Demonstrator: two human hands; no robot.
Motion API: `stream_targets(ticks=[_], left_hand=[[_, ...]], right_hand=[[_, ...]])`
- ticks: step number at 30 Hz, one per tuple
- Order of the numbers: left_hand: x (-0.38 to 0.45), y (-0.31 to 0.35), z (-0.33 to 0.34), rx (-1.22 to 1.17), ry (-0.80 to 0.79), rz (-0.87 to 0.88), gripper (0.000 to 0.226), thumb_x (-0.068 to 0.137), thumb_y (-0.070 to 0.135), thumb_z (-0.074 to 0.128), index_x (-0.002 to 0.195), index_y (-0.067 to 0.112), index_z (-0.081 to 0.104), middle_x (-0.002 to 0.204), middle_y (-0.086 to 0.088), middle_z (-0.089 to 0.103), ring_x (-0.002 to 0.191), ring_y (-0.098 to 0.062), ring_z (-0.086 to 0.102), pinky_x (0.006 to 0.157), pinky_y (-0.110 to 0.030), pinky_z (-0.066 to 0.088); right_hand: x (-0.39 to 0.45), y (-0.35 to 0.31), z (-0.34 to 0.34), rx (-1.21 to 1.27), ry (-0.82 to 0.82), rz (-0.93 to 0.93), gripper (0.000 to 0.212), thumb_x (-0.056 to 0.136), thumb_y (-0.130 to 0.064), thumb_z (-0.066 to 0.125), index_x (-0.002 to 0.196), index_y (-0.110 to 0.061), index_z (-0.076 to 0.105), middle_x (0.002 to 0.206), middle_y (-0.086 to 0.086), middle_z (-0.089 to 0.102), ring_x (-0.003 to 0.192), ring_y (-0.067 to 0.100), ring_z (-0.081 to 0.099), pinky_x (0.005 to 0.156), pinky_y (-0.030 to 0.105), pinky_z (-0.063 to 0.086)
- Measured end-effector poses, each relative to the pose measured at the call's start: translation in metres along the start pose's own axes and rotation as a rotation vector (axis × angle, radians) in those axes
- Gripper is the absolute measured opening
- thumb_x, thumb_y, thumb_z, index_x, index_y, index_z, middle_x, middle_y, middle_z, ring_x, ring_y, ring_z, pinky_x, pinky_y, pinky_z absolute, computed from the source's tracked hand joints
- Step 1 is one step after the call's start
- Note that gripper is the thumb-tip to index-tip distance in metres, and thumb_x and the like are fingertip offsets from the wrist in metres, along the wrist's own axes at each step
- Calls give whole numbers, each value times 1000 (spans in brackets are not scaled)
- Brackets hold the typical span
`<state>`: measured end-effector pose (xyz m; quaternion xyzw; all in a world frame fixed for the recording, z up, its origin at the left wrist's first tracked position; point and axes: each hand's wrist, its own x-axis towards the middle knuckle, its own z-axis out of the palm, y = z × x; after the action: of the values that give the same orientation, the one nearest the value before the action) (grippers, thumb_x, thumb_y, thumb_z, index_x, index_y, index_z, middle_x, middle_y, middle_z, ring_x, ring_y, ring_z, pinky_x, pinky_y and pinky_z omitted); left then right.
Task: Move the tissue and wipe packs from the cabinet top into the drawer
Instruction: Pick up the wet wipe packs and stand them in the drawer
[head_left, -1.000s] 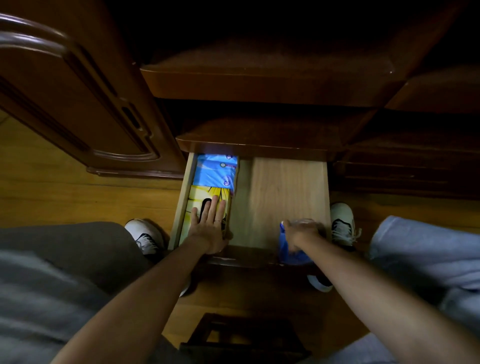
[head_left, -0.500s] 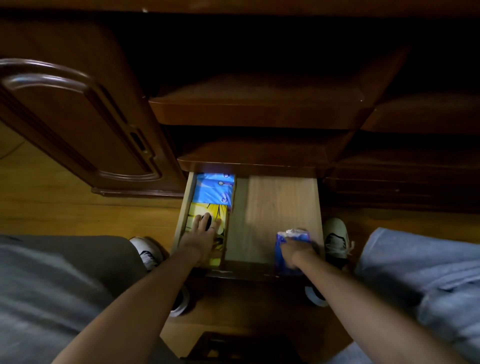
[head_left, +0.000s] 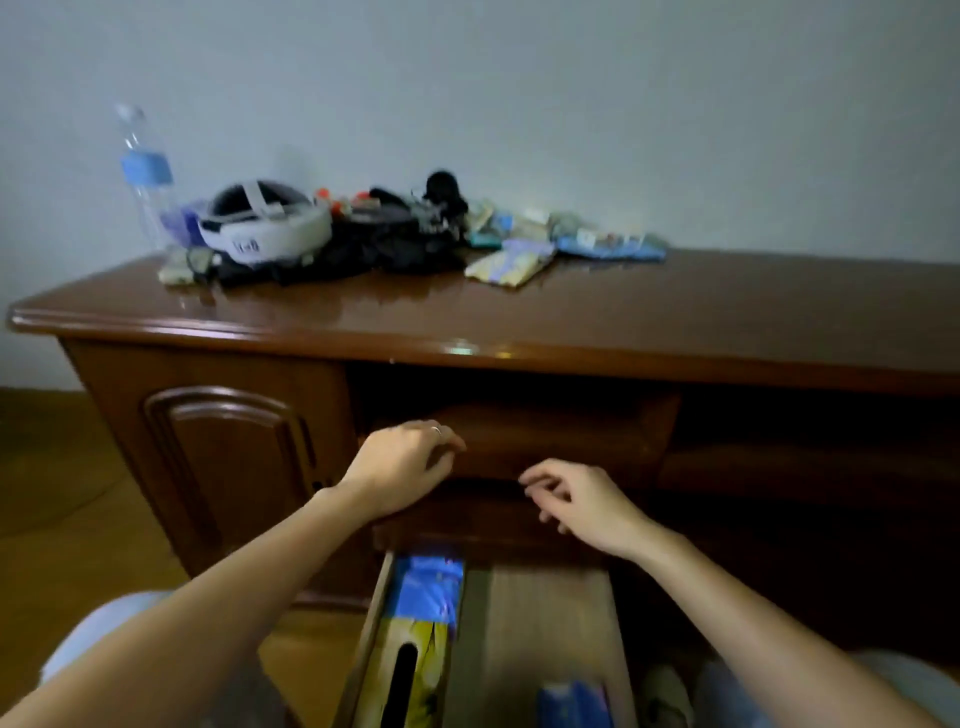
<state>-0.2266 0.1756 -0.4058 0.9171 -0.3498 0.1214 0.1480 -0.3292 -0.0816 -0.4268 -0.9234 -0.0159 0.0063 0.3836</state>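
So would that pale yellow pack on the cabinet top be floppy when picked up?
Probably. The pale yellow pack lies flat and looks soft-wrapped, so it would likely bend and feel light. Flat as it is, it should slide rather than roll on the glossy cabinet top.

The near half of the desk (head_left: 597, 306) lies bare and open to reach, while clutter (head_left: 363, 234) and packs (head_left: 519, 257) crowd its far edge, left to centre.
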Motion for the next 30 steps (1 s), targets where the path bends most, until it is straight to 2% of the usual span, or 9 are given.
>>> stream_targets(ticks=[4, 6, 8, 10, 15, 21, 25, 28, 30], left_hand=[[43, 11, -76, 3, 337, 53, 21, 92, 37, 52, 103, 34, 70, 99, 15, 69, 96, -7, 62, 69, -27, 53], [68, 13, -97, -7, 378, 36, 20, 92, 34, 55, 105, 32, 70, 97, 13, 67, 95, -10, 62, 70, -33, 55], [96, 12, -103, -8, 350, -4, 23, 93, 35, 56, 112, 32, 68, 103, 12, 64, 100, -10, 60, 73, -34, 53], [125, 11, -100, -15, 282, -55, 29, 93, 37, 54, 119, 32, 66, 114, 9, 61, 106, -13, 59, 77, -36, 54], [199, 12, -76, 0, 150, -99, 40, 91, 39, 56, 130, 31, 59, 134, 1, 54, 121, -21, 52, 78, -36, 46], [290, 8, -41, 0, 109, -153, 52, 90, 54, 53, 137, 30, 54, 139, -2, 51, 128, -24, 47, 92, -42, 46], [336, -4, -6, 40, 13, -183, 80, 86, 74, 46, 150, 27, 38, 150, -7, 41, 137, -28, 40, 111, -48, 35], [356, -18, 12, 51, -28, -200, 85, 85, 79, 37, 153, 28, 31, 154, -7, 37, 141, -28, 35, 115, -51, 26], [362, -24, 16, 44, 1, -197, 77, 88, 72, 38, 151, 29, 32, 152, -8, 36, 140, -28, 34, 113, -50, 28]], right_hand=[[27, -75, -91, -362, 469, -358, 17, 96, -38, 50, 103, -41, 65, 100, -27, 65, 97, -3, 59, 74, 20, 50], [51, -90, -120, -503, 569, -339, 19, 98, -35, 51, 112, -38, 64, 114, -22, 61, 110, 4, 52, 84, 26, 48], [75, -90, -133, -570, 467, -181, 28, 101, -42, 48, 125, -32, 61, 127, -12, 59, 121, 13, 52, 94, 34, 47], [93, -81, -129, -620, 358, -71, 33, 103, -48, 44, 122, -28, 63, 122, -10, 60, 117, 15, 54, 88, 34, 48], [130, -67, -128, -757, 490, -156, 20, 96, -51, 49, 88, -35, 57, 81, -15, 56, 79, 10, 57, 60, 29, 44], [192, -50, -163, -607, 300, -44, 22, 94, -52, 53, 84, -34, 61, 76, -13, 63, 73, 5, 59, 64, 31, 50], [260, -21, -192, -671, 412, 18, 16, 94, -47, 58, 106, -36, 59, 101, -11, 64, 89, 14, 64, 74, 36, 55], [323, 4, -221, -792, 484, 170, 52, 94, -41, 61, 139, -24, 41, 137, 7, 45, 113, 28, 57, 78, 39, 51], [358, 16, -239, -852, 518, 259, 60, 95, -39, 62, 145, -18, 35, 142, 11, 38, 118, 33, 55, 77, 41, 46]])
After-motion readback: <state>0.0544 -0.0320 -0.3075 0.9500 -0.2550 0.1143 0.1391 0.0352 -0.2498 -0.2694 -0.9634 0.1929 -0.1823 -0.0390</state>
